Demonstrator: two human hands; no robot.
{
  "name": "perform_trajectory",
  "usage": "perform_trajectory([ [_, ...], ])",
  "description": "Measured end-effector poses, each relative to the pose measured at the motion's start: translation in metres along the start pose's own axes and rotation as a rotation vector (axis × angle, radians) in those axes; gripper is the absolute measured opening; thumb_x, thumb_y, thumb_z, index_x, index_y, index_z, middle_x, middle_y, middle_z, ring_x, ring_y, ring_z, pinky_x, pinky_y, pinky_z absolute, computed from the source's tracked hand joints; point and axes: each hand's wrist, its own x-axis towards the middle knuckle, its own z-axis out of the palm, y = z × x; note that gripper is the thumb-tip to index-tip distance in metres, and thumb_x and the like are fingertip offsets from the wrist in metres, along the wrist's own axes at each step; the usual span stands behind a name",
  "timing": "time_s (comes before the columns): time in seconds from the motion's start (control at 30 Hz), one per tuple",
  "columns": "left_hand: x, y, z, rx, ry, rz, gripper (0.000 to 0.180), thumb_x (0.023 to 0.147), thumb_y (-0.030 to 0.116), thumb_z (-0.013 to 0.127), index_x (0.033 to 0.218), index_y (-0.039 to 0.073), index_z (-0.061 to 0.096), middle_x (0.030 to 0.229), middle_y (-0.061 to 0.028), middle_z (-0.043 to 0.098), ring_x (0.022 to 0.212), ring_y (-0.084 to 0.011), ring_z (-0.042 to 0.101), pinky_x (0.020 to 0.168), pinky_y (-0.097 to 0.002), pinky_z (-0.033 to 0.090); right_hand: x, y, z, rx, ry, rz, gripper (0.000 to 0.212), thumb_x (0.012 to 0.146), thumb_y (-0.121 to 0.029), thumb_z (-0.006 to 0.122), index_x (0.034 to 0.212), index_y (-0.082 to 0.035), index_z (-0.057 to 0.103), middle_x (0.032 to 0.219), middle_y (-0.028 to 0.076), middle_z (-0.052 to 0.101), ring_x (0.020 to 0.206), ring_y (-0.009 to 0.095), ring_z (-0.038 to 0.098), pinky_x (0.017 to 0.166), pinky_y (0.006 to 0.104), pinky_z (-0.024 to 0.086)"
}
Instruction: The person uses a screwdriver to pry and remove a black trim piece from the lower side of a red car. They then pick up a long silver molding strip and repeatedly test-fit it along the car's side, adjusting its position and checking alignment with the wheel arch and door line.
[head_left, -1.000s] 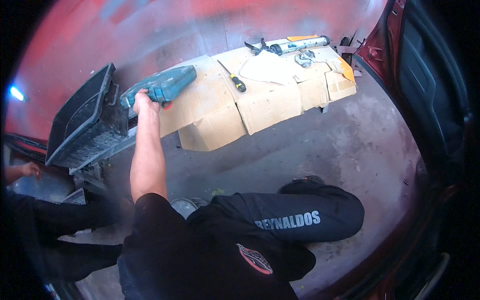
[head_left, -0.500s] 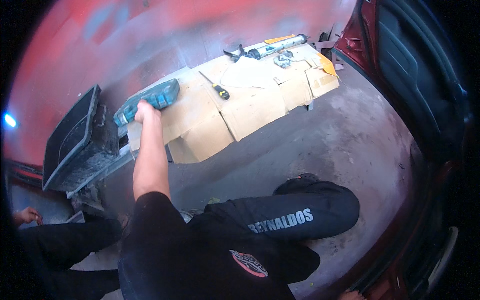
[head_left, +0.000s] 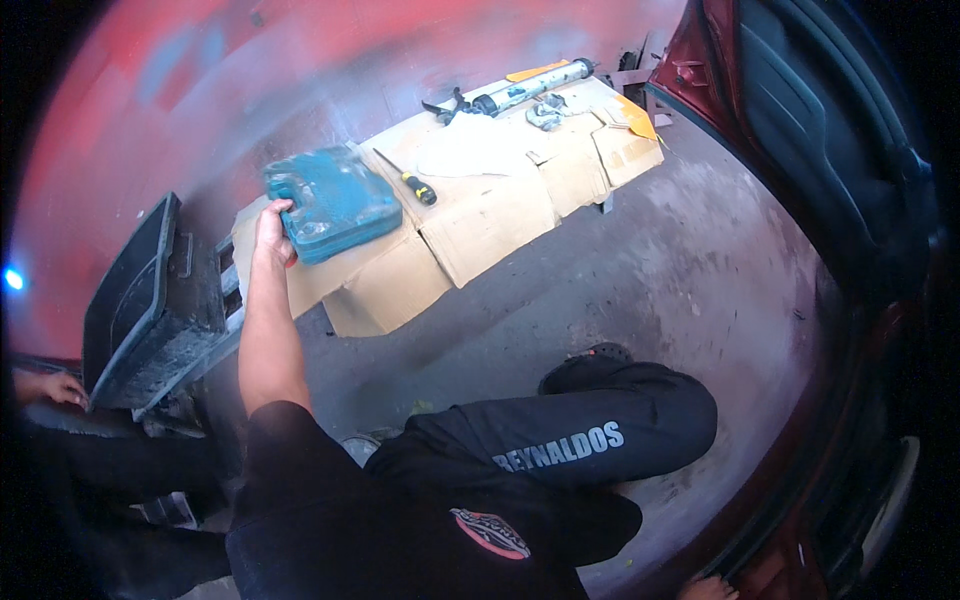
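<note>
My left hand point(head_left: 273, 235) is closed round the handle of a worn teal hard plastic tool case point(head_left: 345, 205). The case's broad face is turned up, over the left end of the cardboard-covered bench point(head_left: 440, 250). Just right of the case lies a screwdriver point(head_left: 412, 185) with a black and yellow handle. Only a small part of my right hand point(head_left: 708, 588) shows at the bottom edge, beside the red car door frame; its fingers cannot be made out well.
A caulking gun point(head_left: 530, 88) and a crumpled lump point(head_left: 546, 112) lie at the bench's far side. Left of it stands a black bin point(head_left: 150, 300), with another person's hand point(head_left: 62, 388) at its near corner. An open car door point(head_left: 820, 130) curves along the right.
My left hand has turned the tool case from its narrow side to show its broad face, shifting it right. The other person's hand has moved up to the black bin.
</note>
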Motion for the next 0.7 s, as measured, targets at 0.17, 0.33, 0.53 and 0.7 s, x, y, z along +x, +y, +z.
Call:
perform_trajectory([
  [0.17, 0.015, -0.010, 0.003, 0.174, 0.001, -0.025, 0.019, 0.084, 0.020, 0.056, 0.096, 0.005, 0.059, 0.094, -0.0104, 0.062, 0.086, -0.0280, 0.064, 0.080, -0.0482, 0.056, -0.001, 0.002, -0.001, -0.037, -0.039, -0.047, 0.025, 0.086, -0.030, 0.056, 0.069, -0.024, 0.074, 0.072, 0.002, 0.071, 0.065, 0.023, 0.068, 0.071, 0.0434, 0.046],
  [0.33, 0.043, -0.027, -0.026, 0.187, 0.054, -0.028, 0.027, 0.089, 0.024, 0.055, 0.104, 0.002, 0.060, 0.100, -0.0125, 0.063, 0.087, -0.0279, 0.065, 0.076, -0.0465, 0.056, 0.009, 0.002, 0.003, -0.013, -0.113, -0.005, 0.024, 0.086, -0.029, 0.057, 0.070, -0.023, 0.074, 0.070, 0.002, 0.071, 0.064, 0.021, 0.068, 0.068, 0.0421, 0.047],
  [0.53, 0.031, -0.016, 0.002, 0.931, 0.122, -0.073, 0.044, 0.096, 0.037, 0.053, 0.110, -0.004, 0.059, 0.100, -0.0163, 0.065, 0.080, -0.0285, 0.066, 0.065, -0.0473, 0.055, 0.016, 0.006, -0.020, 0.036, -0.034, 0.092, 0.031, 0.087, -0.035, 0.059, 0.064, -0.018, 0.073, 0.066, 0.003, 0.070, 0.064, 0.024, 0.069, 0.067, 0.0436, 0.047],
  [0.7, -0.022, 0.033, 0.031, 1.733, 0.000, -0.209, 0.047, 0.092, 0.036, 0.061, 0.115, -0.006, 0.062, 0.099, -0.0205, 0.068, 0.087, -0.0310, 0.067, 0.065, -0.0458, 0.058, 0.019, -0.011, 0.015, 0.201, -0.312, 0.252, 0.021, 0.084, -0.027, 0.067, 0.086, -0.007, 0.070, 0.090, 0.009, 0.069, 0.095, 0.025, 0.064, 0.105, 0.0398, 0.034],
])
